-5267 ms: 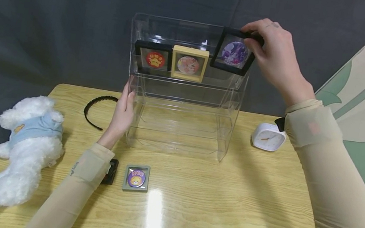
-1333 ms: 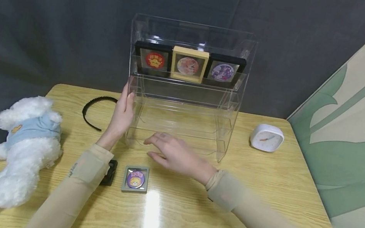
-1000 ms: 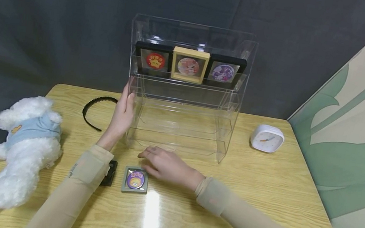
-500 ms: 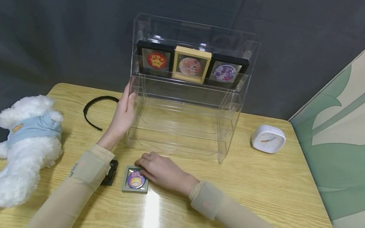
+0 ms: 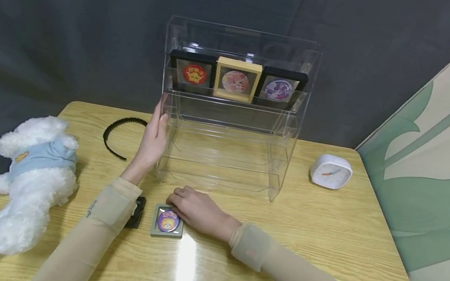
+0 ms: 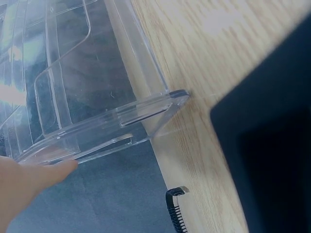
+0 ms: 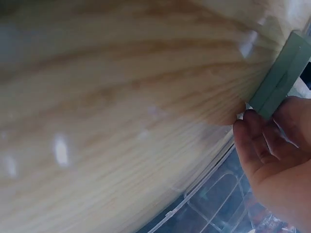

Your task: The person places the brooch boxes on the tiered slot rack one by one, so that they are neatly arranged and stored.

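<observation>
A clear acrylic display stand (image 5: 229,112) stands upright at the middle of the table. My left hand (image 5: 151,144) holds its left side panel, thumb toward the front; the left wrist view shows a digit along the panel edge (image 6: 60,170). My right hand (image 5: 199,211) pinches the upper right part of a grey-green square frame (image 5: 166,235) that holds a purple bear badge (image 5: 168,220). In the right wrist view, curled fingers meet the frame's side (image 7: 279,73). On the top shelf sit a black frame (image 5: 173,68), a cream frame (image 5: 235,98) and another black frame (image 5: 286,73).
A black frame (image 5: 138,212) lies partly hidden beside my left sleeve. Behind that arm is a black headband (image 5: 112,129). A white plush toy (image 5: 29,209) in a blue shirt lies at the left; a white clock (image 5: 330,172) stands right of the stand.
The right hand has let go of the black frame with the purple badge, now on the top shelf's right. It has come down to the table and taken hold of the grey-green frame.
</observation>
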Demonstrator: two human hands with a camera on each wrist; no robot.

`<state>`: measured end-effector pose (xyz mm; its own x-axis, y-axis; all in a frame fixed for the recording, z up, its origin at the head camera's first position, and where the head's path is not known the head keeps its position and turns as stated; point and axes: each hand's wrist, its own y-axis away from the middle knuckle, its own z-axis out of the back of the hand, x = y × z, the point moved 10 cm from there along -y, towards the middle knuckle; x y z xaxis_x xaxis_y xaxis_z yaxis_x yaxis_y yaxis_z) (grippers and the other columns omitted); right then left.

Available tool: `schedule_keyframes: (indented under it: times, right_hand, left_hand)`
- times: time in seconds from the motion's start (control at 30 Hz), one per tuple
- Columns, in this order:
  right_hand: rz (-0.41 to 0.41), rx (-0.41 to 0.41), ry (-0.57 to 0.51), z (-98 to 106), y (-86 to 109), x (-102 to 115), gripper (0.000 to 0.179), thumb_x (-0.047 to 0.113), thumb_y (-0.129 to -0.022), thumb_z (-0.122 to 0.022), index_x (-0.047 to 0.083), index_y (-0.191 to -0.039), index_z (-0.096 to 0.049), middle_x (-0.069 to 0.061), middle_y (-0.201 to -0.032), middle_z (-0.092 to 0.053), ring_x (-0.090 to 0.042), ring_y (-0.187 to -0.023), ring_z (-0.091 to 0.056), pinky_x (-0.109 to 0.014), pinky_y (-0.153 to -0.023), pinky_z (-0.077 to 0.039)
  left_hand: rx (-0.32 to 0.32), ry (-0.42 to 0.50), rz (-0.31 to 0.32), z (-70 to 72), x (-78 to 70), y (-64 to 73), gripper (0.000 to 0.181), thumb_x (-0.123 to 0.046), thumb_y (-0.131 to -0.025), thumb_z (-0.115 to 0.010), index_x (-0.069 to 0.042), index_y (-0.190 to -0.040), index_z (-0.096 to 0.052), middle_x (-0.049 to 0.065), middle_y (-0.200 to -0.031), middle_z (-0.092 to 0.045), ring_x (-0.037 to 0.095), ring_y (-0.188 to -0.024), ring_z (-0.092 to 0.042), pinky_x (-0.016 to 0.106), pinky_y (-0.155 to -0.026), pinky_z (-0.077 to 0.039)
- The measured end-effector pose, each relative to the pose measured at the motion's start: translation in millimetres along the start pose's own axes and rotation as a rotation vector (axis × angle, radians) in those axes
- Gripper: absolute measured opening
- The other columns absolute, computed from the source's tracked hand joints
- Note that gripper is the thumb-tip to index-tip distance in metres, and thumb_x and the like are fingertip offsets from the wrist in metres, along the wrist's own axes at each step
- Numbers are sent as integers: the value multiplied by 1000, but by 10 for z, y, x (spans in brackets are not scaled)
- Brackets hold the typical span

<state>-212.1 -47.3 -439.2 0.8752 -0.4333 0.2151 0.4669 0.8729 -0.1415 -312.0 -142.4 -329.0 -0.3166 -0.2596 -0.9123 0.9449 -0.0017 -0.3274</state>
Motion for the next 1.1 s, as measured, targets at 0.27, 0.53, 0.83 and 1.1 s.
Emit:
schedule_keyframes:
  times: [0.27,0.53,0.83,1.1]
  right_hand:
    - [-61,39,-83,23,-26,-58,17,15,-113,-57,10,-116,-73,-3,-111,-74,-17,-101,-69,-27,-88,-59]
    - [-59,19,-90,138,2,-73,15,10,-112,-57,9,-115,-72,-3,-107,-76,-17,-97,-71,-28,-85,-60]
    - [-15,-103,-119,438,39,-117,14,5,-107,-65,5,-118,-73,-6,-113,-76,-20,-104,-72,-31,-94,-59]
    - [21,-249,-106,1002,60,-208,17,1,-103,-69,-1,-119,-74,-11,-113,-76,-24,-103,-72,-32,-96,-59]
  left_hand:
    - [-2,3,-7,2,6,0,56,-8,-118,-24,0,-171,-6,17,-177,-9,28,-162,-11,39,-130,-13]
    - [-5,2,-18,7,-15,2,56,-8,-118,-24,2,-171,-8,19,-177,-10,29,-161,-12,39,-130,-13]
    - [-10,-5,-13,17,-6,2,56,-7,-118,-24,1,-171,-8,19,-176,-11,29,-161,-13,38,-130,-13]
    - [-4,5,-17,11,-4,-4,56,-7,-117,-24,2,-170,-7,19,-177,-9,30,-162,-11,37,-130,-12]
